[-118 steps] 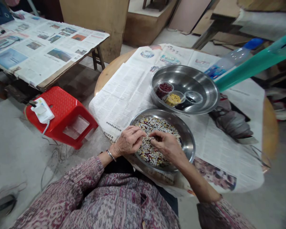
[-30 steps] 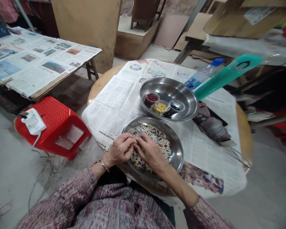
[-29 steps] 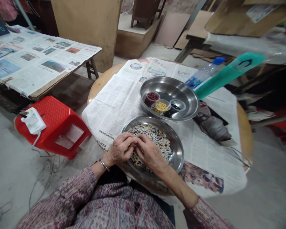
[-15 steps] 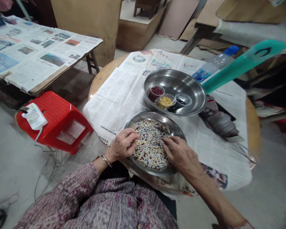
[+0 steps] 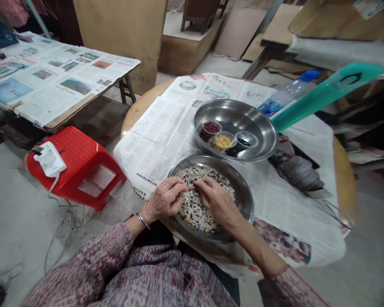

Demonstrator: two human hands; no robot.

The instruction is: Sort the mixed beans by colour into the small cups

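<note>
Right hand (image 5: 217, 202) moved nearer left hand (image 5: 163, 198) over mixed beans (image 5: 196, 217) in steel pan (image 5: 245, 200).

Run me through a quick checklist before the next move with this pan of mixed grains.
1. Steel pan resting on the newspaper: ok.
2. Left hand and right hand both at the mixed grains: ok.
3. Either hand holding grains: cannot tell, the fingers hide it.
4. Grains spilled onto the newspaper: cannot tell, too small to see.
5. Three small cups upright inside the larger steel basin: ok.
</note>
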